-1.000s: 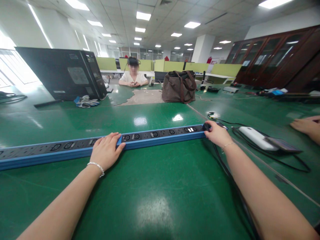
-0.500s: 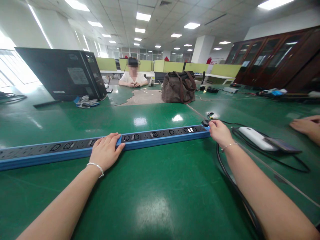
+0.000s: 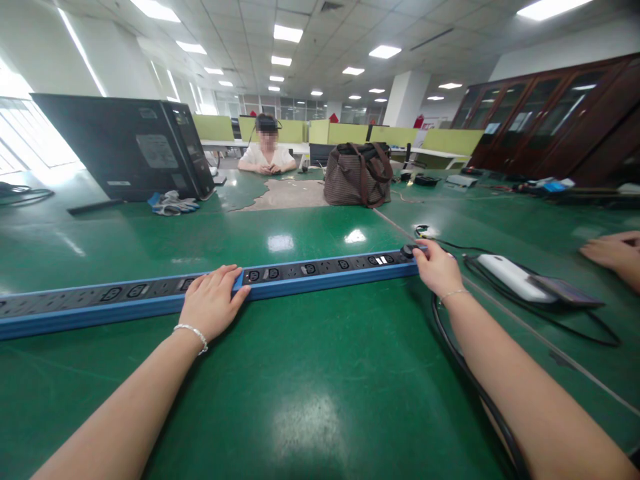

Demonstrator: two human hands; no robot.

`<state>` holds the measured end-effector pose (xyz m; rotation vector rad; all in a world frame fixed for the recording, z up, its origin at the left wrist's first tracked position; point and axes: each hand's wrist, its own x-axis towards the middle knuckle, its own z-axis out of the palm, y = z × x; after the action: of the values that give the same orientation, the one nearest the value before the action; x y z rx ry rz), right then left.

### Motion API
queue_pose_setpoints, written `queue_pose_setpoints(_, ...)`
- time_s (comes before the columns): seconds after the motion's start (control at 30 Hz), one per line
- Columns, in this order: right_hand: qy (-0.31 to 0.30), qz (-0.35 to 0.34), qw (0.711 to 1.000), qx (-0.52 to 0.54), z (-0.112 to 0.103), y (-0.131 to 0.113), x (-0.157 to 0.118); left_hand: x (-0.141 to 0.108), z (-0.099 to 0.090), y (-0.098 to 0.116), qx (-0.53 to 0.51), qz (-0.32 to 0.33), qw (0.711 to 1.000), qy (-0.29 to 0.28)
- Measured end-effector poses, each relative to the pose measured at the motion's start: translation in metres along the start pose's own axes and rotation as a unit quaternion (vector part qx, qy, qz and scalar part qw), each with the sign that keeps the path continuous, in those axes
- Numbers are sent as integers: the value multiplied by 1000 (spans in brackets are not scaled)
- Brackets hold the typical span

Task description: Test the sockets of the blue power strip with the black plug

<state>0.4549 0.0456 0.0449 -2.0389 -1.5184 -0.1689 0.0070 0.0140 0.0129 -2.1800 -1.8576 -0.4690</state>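
A long blue power strip (image 3: 327, 285) with a black socket face runs across the green table. My left hand (image 3: 213, 301) is draped over its middle, thumb on the near edge and fingers across the top, gripping it. At the strip's right end, my right hand (image 3: 440, 267) is closed around a black plug (image 3: 407, 251). The plug sits on the last socket area; how deep it goes cannot be seen. A thick black cable (image 3: 463, 357) hangs from beneath my right hand and runs toward me along the forearm.
Right of my hand lie a white box-shaped device (image 3: 515, 277), a dark flat device (image 3: 573, 291) and thin black cables. Another person's hands (image 3: 613, 257) rest at the right edge. A computer case (image 3: 120, 150), gloves (image 3: 173, 203) and a brown bag (image 3: 357, 177) stand farther back; a person sits beyond.
My right hand has shifted slightly left with the plug, which now lies further over the strip's end. My left hand has stayed in place.
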Motion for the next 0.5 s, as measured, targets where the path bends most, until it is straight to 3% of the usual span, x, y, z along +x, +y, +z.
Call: queue_pose_setpoints(0.5, -24, -33, 989, -139, -6, -11, 4, -1, 0, 0, 7, 5, 1000, -2)
